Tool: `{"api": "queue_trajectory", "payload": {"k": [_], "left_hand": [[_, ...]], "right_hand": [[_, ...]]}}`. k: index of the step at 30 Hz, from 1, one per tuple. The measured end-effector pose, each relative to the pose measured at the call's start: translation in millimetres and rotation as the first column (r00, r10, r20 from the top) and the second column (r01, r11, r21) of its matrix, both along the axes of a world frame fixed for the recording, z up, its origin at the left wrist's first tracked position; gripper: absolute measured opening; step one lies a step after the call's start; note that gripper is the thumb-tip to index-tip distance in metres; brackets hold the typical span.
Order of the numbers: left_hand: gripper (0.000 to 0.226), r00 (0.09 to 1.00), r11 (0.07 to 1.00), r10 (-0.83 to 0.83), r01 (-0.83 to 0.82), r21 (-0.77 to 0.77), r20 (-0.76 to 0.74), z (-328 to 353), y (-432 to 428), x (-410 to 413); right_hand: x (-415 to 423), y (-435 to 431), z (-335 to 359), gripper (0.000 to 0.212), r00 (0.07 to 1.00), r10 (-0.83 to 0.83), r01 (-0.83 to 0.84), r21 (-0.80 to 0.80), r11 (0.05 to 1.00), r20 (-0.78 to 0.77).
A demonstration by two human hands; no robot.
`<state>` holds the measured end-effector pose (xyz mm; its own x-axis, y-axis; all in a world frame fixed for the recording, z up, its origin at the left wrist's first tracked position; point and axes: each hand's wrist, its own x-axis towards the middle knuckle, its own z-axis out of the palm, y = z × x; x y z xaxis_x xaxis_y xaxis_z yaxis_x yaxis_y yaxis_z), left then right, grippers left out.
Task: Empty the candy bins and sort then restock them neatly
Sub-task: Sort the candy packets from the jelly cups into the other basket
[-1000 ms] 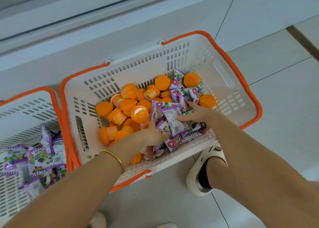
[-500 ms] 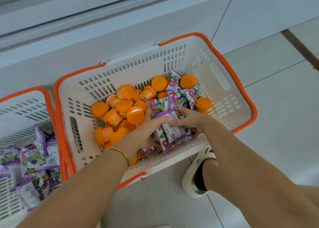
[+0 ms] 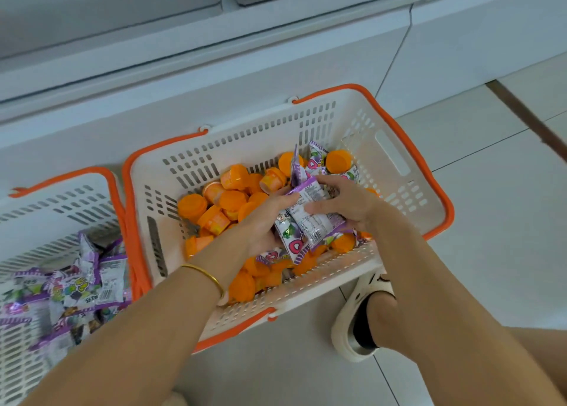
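1. The left basket [image 3: 61, 197], white with an orange rim, sits on the floor [image 3: 491, 221] at the left edge. It holds only loose purple packets [image 3: 76, 286], heaped flat at mixed angles and too overlapped to count.
2. A gold bracelet [image 3: 205, 275] circles the left wrist.
3. The right basket [image 3: 399, 147], one of two matching baskets standing side by side, holds orange cups [image 3: 211, 218]. Well over a dozen show, lying on their sides, upright and tipped, mostly at its left and near parts.
4. The left hand [image 3: 260, 224] curls its fingers around the left side of the bundle of packets [image 3: 310, 224], above the middle of the right basket.
5. The bundle is purple-and-white wrappers with a pink letter and printed label panels. At least three show, and an exact count cannot be told. Their long axes run roughly far to near, leaning toward the near right.
6. The right hand [image 3: 346, 203] grips the bundle's right side, fingers curled over the top.
7. One white shoe [image 3: 362, 322] stands on the floor just beside the basket's near right corner.
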<state>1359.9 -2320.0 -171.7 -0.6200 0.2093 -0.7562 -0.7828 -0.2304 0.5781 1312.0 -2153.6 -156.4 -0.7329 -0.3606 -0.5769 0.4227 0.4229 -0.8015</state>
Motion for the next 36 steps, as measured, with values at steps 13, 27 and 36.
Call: {"api": "queue_trajectory", "payload": {"k": [13,27,36], "left_hand": [[0.042,0.909,0.954,0.205,-0.268,-0.131,-0.364,144,-175,113],[0.074,0.825,0.680,0.496,-0.563,-0.470,-0.271,95,-284,229],[0.040,0.829,0.773,0.121,-0.423,-0.472,-0.546,98,-175,141]], "right_hand": [[75,-192,108,0.059,0.937,0.127,-0.219,-0.266,0.939,-0.325],[161,-317,69,0.063,0.959,0.283,-0.279,-0.095,0.956,0.027],[94,-156,67,0.042,0.994,0.110,-0.111,-0.033,0.993,-0.025]]}}
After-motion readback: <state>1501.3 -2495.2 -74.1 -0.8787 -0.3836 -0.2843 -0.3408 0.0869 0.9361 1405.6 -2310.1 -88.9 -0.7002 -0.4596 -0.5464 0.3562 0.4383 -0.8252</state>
